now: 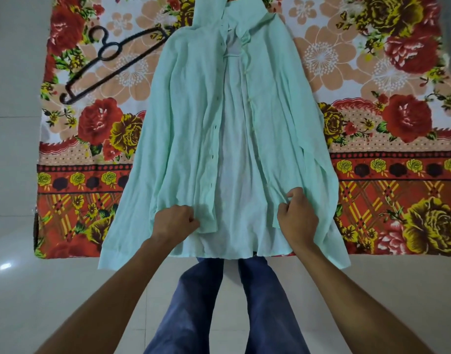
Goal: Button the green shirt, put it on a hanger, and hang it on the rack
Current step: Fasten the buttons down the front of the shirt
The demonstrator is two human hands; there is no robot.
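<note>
Shirt [193, 129] lies open on the blanket [387, 175], no button fastened. Left hand [174, 222] and right hand [297, 218] each pinch a front panel's hem. Hanger [109, 62] lies unused, far beyond the left grip. Rack unseen.

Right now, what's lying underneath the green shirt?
The green shirt lies spread on a floral blanket, which shows on both sides. One end of the black hanger reaches the shirt's shoulder; whether it goes under the cloth cannot be seen.
</note>
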